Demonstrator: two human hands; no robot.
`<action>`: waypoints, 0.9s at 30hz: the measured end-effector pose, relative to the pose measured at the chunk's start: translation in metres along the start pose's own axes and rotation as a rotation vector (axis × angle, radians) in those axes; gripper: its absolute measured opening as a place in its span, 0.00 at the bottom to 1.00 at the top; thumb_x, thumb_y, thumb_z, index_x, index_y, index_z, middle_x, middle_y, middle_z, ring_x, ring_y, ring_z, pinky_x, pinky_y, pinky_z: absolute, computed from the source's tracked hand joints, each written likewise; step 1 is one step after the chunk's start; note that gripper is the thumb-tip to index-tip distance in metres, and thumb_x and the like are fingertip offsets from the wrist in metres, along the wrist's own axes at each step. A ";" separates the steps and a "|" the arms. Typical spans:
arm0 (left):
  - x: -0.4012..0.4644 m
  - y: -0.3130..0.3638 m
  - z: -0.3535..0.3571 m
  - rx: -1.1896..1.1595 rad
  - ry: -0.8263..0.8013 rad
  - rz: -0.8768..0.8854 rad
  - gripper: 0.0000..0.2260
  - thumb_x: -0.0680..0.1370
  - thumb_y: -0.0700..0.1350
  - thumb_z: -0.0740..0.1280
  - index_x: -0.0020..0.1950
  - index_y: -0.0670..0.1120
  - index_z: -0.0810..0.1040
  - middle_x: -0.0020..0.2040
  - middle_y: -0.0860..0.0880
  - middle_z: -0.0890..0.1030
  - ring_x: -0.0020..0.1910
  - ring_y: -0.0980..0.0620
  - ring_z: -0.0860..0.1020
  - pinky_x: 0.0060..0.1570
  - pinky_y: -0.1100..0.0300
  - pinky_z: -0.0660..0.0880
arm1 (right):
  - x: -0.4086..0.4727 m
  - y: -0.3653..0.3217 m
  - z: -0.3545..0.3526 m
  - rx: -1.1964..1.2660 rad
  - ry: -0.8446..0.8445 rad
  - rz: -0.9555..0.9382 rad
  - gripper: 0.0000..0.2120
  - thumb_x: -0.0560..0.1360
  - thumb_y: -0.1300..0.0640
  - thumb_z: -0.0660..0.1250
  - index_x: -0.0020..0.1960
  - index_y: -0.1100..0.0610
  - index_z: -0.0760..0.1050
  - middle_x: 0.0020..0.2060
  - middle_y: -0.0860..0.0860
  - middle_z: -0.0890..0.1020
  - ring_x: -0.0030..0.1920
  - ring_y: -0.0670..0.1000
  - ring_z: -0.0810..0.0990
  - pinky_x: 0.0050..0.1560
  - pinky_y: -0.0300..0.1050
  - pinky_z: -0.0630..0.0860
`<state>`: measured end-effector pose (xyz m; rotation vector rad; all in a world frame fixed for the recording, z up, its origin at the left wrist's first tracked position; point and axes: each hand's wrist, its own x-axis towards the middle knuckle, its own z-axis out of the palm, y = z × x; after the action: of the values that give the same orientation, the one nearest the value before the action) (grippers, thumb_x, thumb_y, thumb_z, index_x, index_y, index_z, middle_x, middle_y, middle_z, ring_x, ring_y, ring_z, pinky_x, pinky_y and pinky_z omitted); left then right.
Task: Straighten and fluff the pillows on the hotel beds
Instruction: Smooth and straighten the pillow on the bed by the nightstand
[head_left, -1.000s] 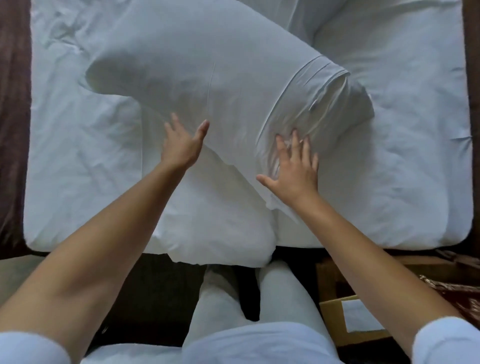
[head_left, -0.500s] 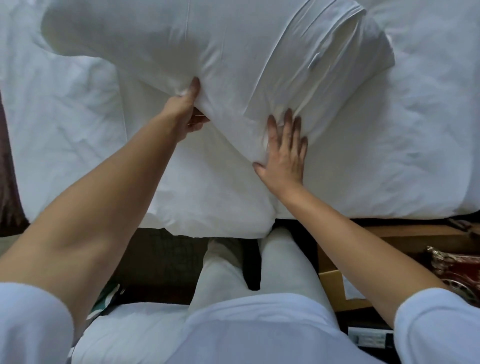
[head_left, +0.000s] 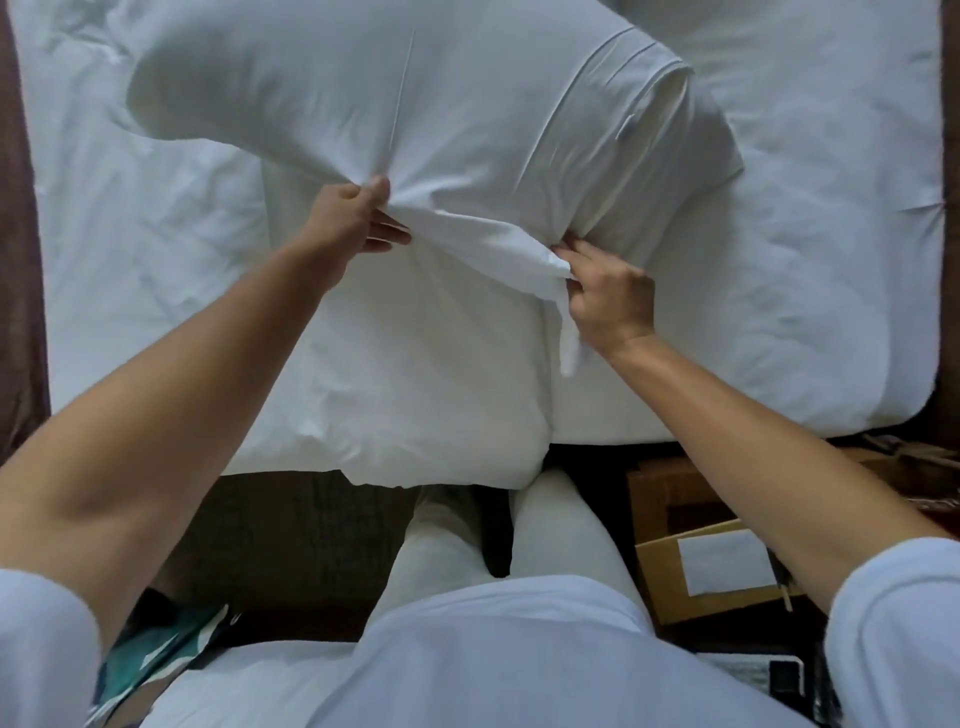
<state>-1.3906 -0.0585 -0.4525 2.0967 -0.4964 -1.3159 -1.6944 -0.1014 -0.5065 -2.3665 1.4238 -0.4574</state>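
White pillow (head_left: 415, 119) gripped by both hands; small tag (head_left: 627, 126) unreadable.

You have no readable text here; the white paper label (head_left: 724, 564) on the brown cardboard box (head_left: 670, 597) looks blank.

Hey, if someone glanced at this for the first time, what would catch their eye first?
A big white pillow fills the top of the view, over the white bed. The left hand grips its near edge at centre, and the right hand pinches a bunched corner of the pillowcase beside it. A cardboard box sits on the floor at lower right.
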 end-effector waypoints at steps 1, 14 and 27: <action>-0.004 0.014 -0.005 -0.010 0.009 0.038 0.18 0.85 0.52 0.60 0.61 0.38 0.77 0.35 0.49 0.87 0.38 0.52 0.87 0.41 0.60 0.81 | 0.004 -0.005 -0.016 0.028 0.030 -0.011 0.13 0.76 0.54 0.65 0.56 0.47 0.84 0.51 0.47 0.87 0.41 0.58 0.85 0.31 0.46 0.74; -0.132 0.184 -0.027 0.053 0.069 0.469 0.13 0.80 0.39 0.62 0.36 0.42 0.75 0.21 0.48 0.78 0.20 0.50 0.78 0.21 0.62 0.70 | -0.030 -0.079 -0.181 0.460 0.312 0.070 0.14 0.82 0.52 0.65 0.62 0.57 0.82 0.34 0.45 0.80 0.32 0.44 0.73 0.36 0.34 0.66; -0.122 0.083 0.041 0.152 -0.032 0.242 0.18 0.84 0.43 0.64 0.35 0.38 0.78 0.24 0.47 0.81 0.22 0.51 0.80 0.25 0.61 0.78 | -0.088 -0.050 -0.170 0.370 -0.079 0.398 0.35 0.76 0.53 0.67 0.81 0.52 0.60 0.73 0.54 0.74 0.72 0.56 0.72 0.68 0.48 0.70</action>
<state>-1.4807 -0.0598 -0.3281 2.0616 -0.8595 -1.2050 -1.7694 -0.0217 -0.3419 -1.7433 1.5675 -0.4639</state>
